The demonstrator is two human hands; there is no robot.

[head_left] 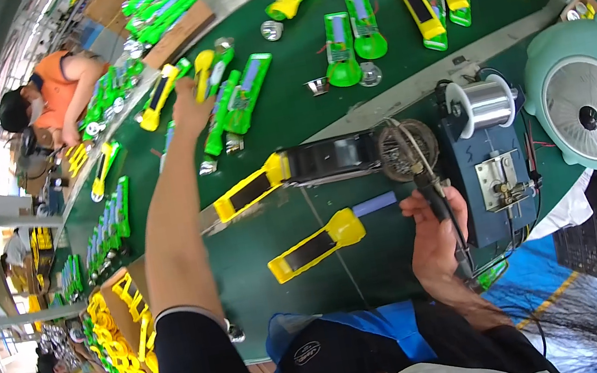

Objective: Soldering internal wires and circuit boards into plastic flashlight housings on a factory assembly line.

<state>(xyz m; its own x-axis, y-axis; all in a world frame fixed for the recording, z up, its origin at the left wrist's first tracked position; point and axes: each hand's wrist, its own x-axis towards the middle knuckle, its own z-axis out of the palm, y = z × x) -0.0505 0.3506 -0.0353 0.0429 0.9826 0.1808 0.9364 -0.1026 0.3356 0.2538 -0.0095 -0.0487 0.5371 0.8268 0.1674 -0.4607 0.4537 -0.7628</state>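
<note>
My left hand (192, 111) reaches across the green work belt, fingers extended and apart, between a yellow flashlight shell with a dark panel (159, 99) and a plain yellow shell (204, 74). Whether the fingertips touch either is unclear. In my right hand (439, 237) is a soldering iron (435, 198), its metal end over a round mesh-like holder (408, 149). Between my arms lie two yellow shells with dark panels: one (248, 193) against a black fixture (329, 158), the other (317, 245) nearer me, beside a lilac strip (374, 203).
At right stand a blue soldering-wire feeder (487, 189) with a wire spool (485, 105) and a pale green fan (587, 111). Green flashlight halves (341, 51) lie along the belt. A box of yellow parts (112, 331) is at left. A co-worker in orange (51, 94) works far left.
</note>
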